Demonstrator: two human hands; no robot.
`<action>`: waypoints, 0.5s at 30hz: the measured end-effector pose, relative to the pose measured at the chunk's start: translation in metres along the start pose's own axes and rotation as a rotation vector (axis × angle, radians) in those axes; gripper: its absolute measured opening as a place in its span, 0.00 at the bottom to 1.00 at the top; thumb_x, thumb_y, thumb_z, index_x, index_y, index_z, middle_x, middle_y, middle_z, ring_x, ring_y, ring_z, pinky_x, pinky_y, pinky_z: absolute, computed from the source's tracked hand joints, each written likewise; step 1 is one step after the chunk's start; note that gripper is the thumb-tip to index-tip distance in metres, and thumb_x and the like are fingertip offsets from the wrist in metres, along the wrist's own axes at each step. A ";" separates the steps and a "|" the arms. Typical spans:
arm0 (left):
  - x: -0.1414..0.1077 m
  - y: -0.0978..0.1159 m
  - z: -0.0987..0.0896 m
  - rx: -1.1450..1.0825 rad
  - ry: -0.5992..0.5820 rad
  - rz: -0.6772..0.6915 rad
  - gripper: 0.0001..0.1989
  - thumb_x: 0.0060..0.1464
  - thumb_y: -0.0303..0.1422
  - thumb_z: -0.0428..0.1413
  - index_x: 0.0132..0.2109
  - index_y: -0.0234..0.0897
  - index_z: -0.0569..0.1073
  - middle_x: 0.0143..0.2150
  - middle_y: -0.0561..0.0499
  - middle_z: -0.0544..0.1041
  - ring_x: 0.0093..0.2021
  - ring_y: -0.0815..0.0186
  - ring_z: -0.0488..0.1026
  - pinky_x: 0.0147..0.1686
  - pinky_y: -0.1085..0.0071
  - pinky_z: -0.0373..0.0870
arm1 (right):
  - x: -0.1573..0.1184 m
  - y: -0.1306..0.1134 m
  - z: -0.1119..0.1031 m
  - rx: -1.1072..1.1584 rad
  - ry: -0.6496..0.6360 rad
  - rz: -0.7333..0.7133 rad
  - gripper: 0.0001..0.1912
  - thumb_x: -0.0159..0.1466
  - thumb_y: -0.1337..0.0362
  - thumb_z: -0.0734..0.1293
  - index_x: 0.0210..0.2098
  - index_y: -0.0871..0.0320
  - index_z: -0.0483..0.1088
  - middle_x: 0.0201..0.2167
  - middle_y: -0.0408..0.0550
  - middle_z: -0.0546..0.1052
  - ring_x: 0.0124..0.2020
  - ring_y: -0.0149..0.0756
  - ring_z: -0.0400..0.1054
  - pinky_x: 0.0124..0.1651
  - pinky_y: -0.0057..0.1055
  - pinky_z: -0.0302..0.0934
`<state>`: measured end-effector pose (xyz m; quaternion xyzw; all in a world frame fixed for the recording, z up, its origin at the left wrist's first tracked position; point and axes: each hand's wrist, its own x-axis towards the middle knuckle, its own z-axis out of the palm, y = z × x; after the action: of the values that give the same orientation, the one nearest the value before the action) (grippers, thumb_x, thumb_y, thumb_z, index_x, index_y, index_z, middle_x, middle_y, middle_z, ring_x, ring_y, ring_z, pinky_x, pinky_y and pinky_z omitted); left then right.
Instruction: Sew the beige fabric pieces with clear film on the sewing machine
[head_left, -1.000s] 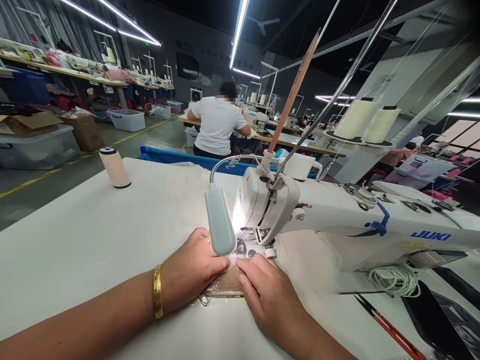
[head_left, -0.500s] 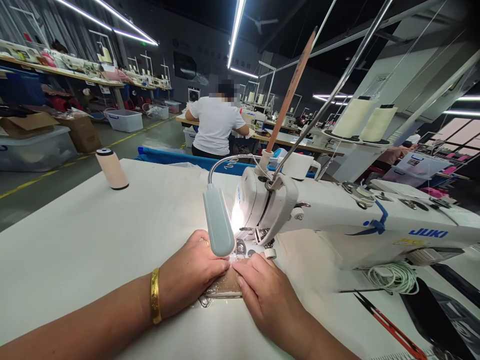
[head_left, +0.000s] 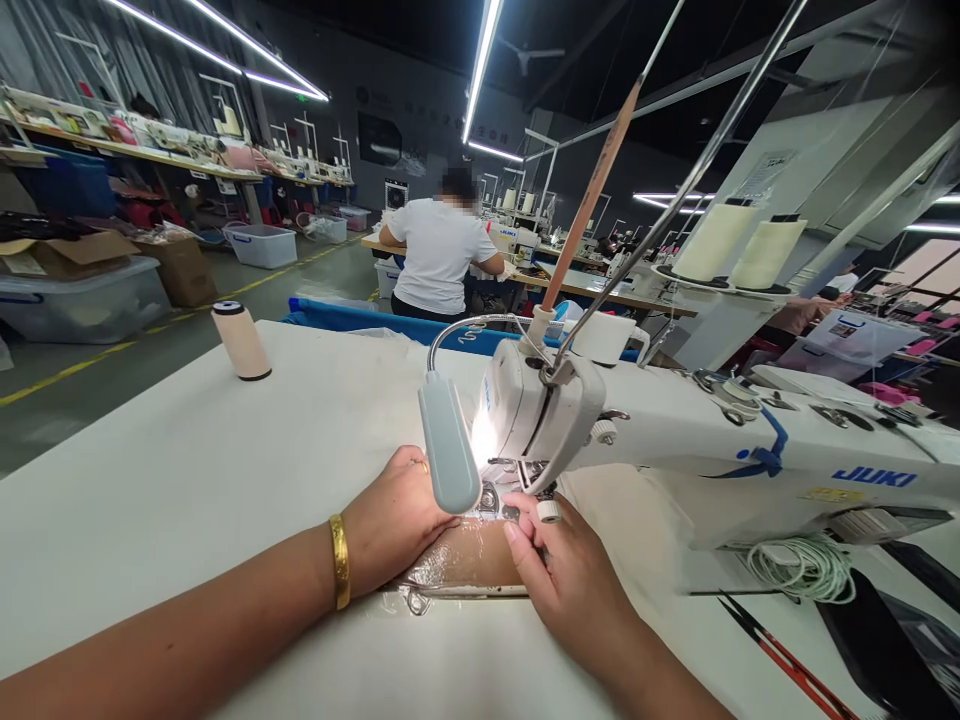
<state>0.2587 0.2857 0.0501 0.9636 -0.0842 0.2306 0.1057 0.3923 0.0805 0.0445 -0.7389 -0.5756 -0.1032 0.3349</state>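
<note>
A brown piece under clear, shiny plastic (head_left: 469,555) lies in front of the needle area of a white sewing machine (head_left: 645,410). My left hand (head_left: 397,520) rests on its left part, fingers bent together, the fingertips partly behind the grey lamp head (head_left: 450,445). At the piece's right end is my right hand (head_left: 574,560), thumb and fingers pinched beside the presser foot; what lies between them is too small to tell. A small metal loop (head_left: 417,601) shows at the piece's lower left edge.
A peach thread spool (head_left: 241,341) stands on the white table (head_left: 150,480) at the left. Red-handled tweezers (head_left: 787,655) and a coil of pale cord (head_left: 802,567) lie at the right. Beyond the table sits a person in a white shirt (head_left: 441,255).
My right hand has moved right and up along the piece toward the presser foot, uncovering more of the brown surface. The whole view has shifted slightly.
</note>
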 end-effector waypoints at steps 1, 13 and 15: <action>0.000 0.000 0.000 0.006 0.002 -0.006 0.16 0.68 0.23 0.47 0.42 0.41 0.78 0.38 0.50 0.81 0.42 0.59 0.77 0.47 0.59 0.70 | 0.000 0.000 0.000 0.006 -0.002 0.008 0.09 0.75 0.67 0.59 0.41 0.54 0.70 0.31 0.46 0.74 0.30 0.39 0.70 0.31 0.35 0.68; -0.006 -0.015 0.009 0.102 0.032 -0.045 0.13 0.69 0.28 0.49 0.42 0.41 0.78 0.44 0.46 0.83 0.46 0.54 0.77 0.53 0.54 0.70 | 0.000 -0.001 -0.004 0.125 -0.061 -0.026 0.12 0.74 0.67 0.59 0.34 0.53 0.66 0.27 0.42 0.72 0.29 0.36 0.69 0.33 0.32 0.65; -0.008 -0.017 0.005 0.131 0.057 -0.035 0.13 0.70 0.30 0.49 0.43 0.40 0.79 0.46 0.44 0.83 0.48 0.52 0.78 0.53 0.51 0.71 | 0.001 -0.006 -0.004 0.168 -0.125 -0.162 0.10 0.74 0.68 0.59 0.38 0.54 0.71 0.28 0.41 0.74 0.30 0.35 0.68 0.36 0.33 0.66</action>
<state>0.2575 0.3014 0.0396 0.9628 -0.0490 0.2612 0.0488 0.3875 0.0795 0.0502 -0.6642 -0.6598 -0.0351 0.3497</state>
